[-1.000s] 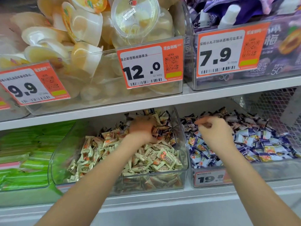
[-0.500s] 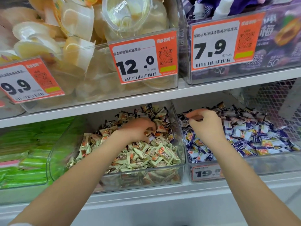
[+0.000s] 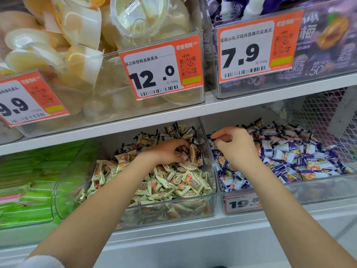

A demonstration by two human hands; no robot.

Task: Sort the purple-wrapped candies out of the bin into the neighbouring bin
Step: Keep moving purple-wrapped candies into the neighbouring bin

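Your left hand (image 3: 172, 151) has dug deeper into the cream-wrapped candy bin (image 3: 135, 211), gripping dark-wrapped strays; your right hand (image 3: 234, 147), curled, pinches one over the purple candy bin (image 3: 309, 192).

Left hand (image 3: 170, 151) deep in the cream-candy bin (image 3: 135, 213), fingers curled round a few wrappers. Right hand (image 3: 236, 147) over the purple-candy bin (image 3: 309, 192), fingertips pinched near its back left corner; whether on a candy, unclear. Above, jelly cups (image 3: 77, 45) behind price tags (image 3: 162, 68).
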